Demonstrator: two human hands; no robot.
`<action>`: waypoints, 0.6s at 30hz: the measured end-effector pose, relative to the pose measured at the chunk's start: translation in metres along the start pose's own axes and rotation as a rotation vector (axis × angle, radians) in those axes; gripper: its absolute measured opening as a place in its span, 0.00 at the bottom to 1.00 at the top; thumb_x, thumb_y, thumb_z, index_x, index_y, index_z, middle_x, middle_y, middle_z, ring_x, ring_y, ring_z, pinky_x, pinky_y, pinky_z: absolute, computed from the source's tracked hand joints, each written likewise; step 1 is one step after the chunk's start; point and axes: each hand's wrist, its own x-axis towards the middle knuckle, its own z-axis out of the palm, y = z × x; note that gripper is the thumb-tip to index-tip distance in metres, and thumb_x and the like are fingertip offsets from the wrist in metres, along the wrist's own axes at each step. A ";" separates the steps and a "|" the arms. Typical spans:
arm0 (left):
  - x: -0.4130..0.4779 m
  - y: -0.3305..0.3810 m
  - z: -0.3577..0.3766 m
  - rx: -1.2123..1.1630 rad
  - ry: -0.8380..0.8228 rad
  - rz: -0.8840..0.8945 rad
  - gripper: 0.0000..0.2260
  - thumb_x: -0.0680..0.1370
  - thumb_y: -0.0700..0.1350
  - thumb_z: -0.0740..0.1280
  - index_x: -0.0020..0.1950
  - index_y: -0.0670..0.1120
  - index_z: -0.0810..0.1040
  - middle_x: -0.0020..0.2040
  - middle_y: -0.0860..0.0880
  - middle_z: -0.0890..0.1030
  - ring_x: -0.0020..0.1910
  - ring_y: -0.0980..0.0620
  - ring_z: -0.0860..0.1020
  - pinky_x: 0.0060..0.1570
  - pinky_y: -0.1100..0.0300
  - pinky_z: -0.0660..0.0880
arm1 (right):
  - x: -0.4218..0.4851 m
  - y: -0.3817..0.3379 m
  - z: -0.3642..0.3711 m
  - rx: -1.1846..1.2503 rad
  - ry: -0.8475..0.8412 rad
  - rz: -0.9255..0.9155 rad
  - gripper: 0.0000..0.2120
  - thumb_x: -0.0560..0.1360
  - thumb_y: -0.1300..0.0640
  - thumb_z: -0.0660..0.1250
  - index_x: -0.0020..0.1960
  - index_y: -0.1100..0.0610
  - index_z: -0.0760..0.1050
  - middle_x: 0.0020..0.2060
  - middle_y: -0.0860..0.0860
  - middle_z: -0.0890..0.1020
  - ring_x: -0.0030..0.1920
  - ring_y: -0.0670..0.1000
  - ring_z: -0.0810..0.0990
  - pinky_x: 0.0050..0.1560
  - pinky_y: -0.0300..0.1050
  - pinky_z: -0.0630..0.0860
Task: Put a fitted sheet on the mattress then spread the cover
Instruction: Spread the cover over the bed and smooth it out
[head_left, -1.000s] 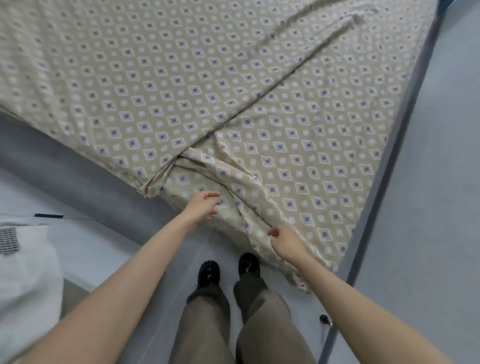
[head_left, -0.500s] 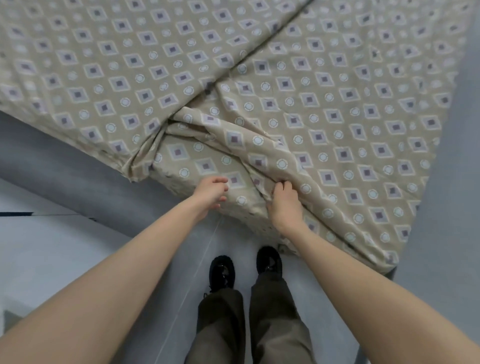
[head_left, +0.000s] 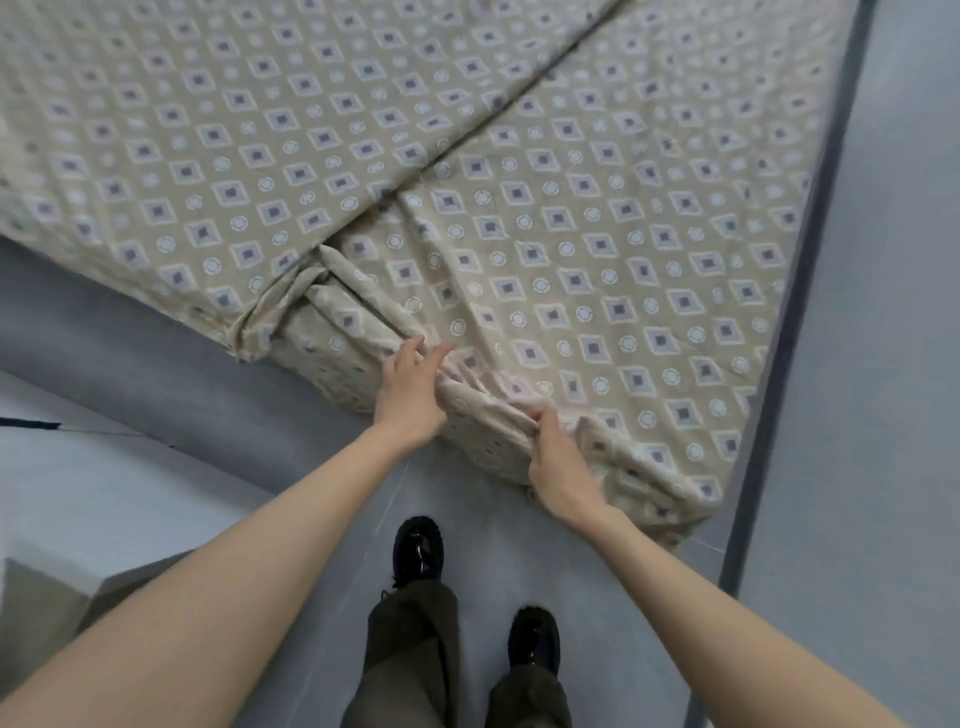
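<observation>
Fingers (head_left: 541, 420) of the right hand (head_left: 563, 467) pinch the wrinkled beige diamond-patterned sheet (head_left: 571, 234).

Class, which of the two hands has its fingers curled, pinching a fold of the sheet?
The right hand: its fingers curl round a fold of the sheet, while the left hand has straighter fingers lying on the fabric.

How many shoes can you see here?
2. The forward black shoe stands at bottom centre; the rear black shoe lies lower right of it. None seems hidden.
</observation>
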 end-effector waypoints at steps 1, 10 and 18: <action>-0.009 0.005 0.004 0.081 -0.028 0.007 0.38 0.70 0.30 0.64 0.75 0.56 0.60 0.77 0.47 0.51 0.74 0.43 0.52 0.70 0.48 0.61 | -0.007 0.000 -0.006 0.006 0.009 0.007 0.12 0.79 0.65 0.51 0.59 0.56 0.66 0.50 0.52 0.75 0.48 0.55 0.74 0.44 0.46 0.68; -0.043 0.034 0.042 0.407 -0.023 0.005 0.19 0.73 0.46 0.70 0.62 0.53 0.71 0.74 0.46 0.57 0.74 0.40 0.52 0.72 0.38 0.48 | -0.062 0.035 -0.072 -0.222 -0.023 -0.056 0.12 0.76 0.51 0.59 0.57 0.55 0.67 0.46 0.53 0.79 0.46 0.59 0.77 0.44 0.51 0.73; -0.062 0.068 0.103 0.439 -0.206 0.050 0.34 0.65 0.53 0.77 0.67 0.54 0.65 0.71 0.48 0.60 0.69 0.41 0.61 0.66 0.41 0.62 | -0.110 0.105 -0.095 -0.494 -0.039 -0.005 0.11 0.71 0.56 0.67 0.49 0.56 0.66 0.40 0.53 0.76 0.43 0.59 0.76 0.36 0.48 0.67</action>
